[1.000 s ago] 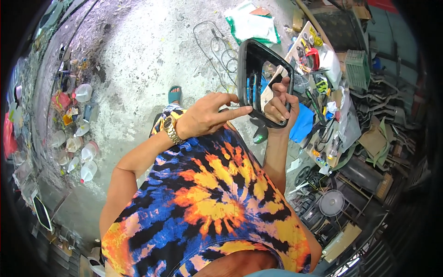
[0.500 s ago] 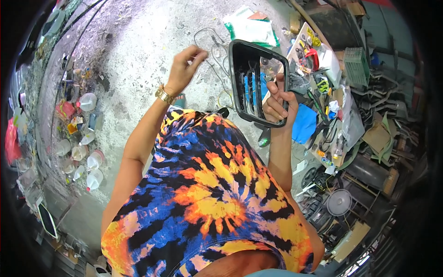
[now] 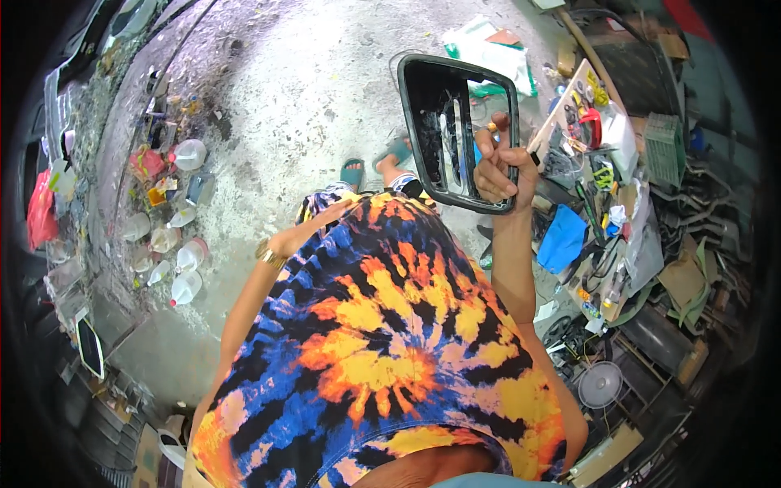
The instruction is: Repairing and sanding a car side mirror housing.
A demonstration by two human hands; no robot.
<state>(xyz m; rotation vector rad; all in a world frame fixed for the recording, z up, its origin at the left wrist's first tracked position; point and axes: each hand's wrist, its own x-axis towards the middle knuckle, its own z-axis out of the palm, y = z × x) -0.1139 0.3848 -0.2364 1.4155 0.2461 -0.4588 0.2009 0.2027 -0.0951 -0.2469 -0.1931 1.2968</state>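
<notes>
My right hand is wrapped round the right side of a black, rounded rectangular frame, apparently a mirror part, held up over the floor. Pale vertical streaks or strips show inside it, too unclear to tell apart. My left hand, a gold watch on its wrist, lies low against the tie-dye shirt, its fingers stretched out along the cloth near the hem and partly hidden. Beyond the shirt show my feet in teal sandals.
At right lie a cluttered board of tools, a blue sheet, a green crate, metal parts and a fan. Plastic jugs and scraps line the left. A white-green bag lies ahead on the concrete floor.
My left hand left the frame, rose to the left, then dropped onto the shirt. My right hand and the frame have risen slightly and tilted. A second sandaled foot has come into view.
</notes>
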